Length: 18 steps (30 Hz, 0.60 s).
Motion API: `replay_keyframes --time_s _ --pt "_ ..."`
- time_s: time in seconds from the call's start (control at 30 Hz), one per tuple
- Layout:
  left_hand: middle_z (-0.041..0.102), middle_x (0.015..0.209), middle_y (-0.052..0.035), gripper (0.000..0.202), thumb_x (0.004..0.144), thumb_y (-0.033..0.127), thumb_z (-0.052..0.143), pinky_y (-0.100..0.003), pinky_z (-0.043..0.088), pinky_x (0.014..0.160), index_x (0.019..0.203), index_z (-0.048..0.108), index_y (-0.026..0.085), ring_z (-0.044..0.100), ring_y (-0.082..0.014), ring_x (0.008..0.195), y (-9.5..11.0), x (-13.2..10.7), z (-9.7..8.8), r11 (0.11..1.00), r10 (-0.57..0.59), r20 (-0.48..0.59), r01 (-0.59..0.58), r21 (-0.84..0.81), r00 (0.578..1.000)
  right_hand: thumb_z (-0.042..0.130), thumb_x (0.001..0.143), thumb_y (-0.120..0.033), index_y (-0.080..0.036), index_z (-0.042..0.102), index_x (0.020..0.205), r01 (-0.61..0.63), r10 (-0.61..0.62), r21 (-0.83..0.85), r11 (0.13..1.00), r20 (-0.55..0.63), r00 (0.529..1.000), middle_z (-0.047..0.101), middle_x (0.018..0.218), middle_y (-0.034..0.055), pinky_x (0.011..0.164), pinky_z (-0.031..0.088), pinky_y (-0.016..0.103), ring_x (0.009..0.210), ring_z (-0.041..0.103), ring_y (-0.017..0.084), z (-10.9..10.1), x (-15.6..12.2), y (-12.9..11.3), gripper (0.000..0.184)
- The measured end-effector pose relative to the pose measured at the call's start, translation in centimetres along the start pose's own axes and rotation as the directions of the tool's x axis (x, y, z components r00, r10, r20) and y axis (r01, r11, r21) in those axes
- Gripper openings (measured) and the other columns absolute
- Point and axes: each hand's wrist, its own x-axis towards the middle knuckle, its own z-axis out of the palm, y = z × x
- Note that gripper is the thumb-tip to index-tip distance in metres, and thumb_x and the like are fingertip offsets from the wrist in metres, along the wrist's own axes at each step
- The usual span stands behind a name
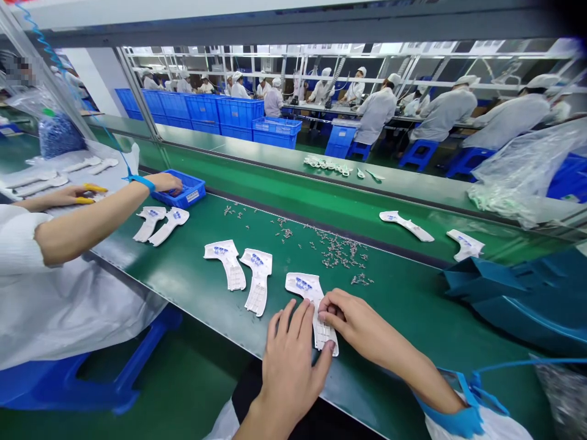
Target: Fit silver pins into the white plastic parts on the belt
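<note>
My hands meet on a white moulded plastic part [303,286] with blue inserts, lying on the green conveyor belt [403,305]. My left hand [293,360] rests at its lower end, with the thumb against the tip. My right hand [353,321] pinches its narrow stem from the right. The fingers hide part of the stem. Two similar white parts [257,280] [224,260] lie just to the left, and a scatter of small metal pieces [339,252] lies beyond them.
At left, a co-worker's hand [169,183] reaches into a blue crate [181,189] on the belt. More white parts lie on the belt to the right. A teal plastic sheet [513,293] sits at right. Behind the glass, workers sit along another line with stacked blue crates.
</note>
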Motion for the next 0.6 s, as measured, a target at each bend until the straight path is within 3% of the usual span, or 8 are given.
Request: replay_keyframes --time_s 0.3,0.37,0.47,0.6 --pt "0.057 0.143 -0.0041 0.047 0.095 0.037 0.055 -0.045 0.038 0.105 0.139 0.051 0.019 0.048 -0.0294 0.132 0.0 0.1 0.0 1.0 0.007 -0.031 -0.008 -0.006 0.999 0.037 0.102 -0.029 -0.024 0.053 0.096 0.095 -0.094 0.044 0.994 -0.017 0.995 0.053 0.092 0.0011 0.073 0.04 0.031 0.081 0.053 0.017 0.4 -0.6 0.6 0.018" --pt "0.057 0.142 -0.0043 0.046 0.095 0.037 0.055 -0.045 0.037 0.105 0.138 0.051 0.019 0.048 -0.0295 0.132 0.1 0.1 0.0 1.0 0.01 -0.035 -0.01 -0.006 0.999 0.042 0.1 -0.029 -0.025 0.051 0.104 0.064 -0.06 0.081 0.995 -0.046 0.997 0.053 0.092 0.0001 0.072 0.041 0.03 0.079 0.053 0.016 0.7 -0.4 0.7 0.011" --pt "0.059 0.141 -0.0045 0.045 0.095 0.037 0.055 -0.044 0.036 0.105 0.137 0.052 0.019 0.048 -0.0297 0.132 0.1 0.2 0.0 1.0 0.012 -0.04 -0.013 -0.003 0.999 0.052 0.094 -0.029 -0.027 0.045 0.118 -0.013 0.024 0.141 0.99 -0.08 0.997 0.052 0.089 -0.002 0.067 0.042 0.028 0.073 0.052 0.015 0.9 0.0 0.7 0.026" --pt "0.059 0.14 -0.0039 0.046 0.095 0.038 0.055 -0.043 0.036 0.104 0.137 0.052 0.02 0.05 -0.029 0.13 0.0 0.2 0.0 1.0 0.018 -0.064 -0.017 0.013 0.998 0.056 0.09 -0.037 -0.025 0.055 0.111 -0.019 0.033 0.168 0.986 -0.082 0.996 0.056 0.081 -0.0023 0.065 0.043 0.028 0.072 0.054 0.017 -0.4 0.4 1.9 0.024"
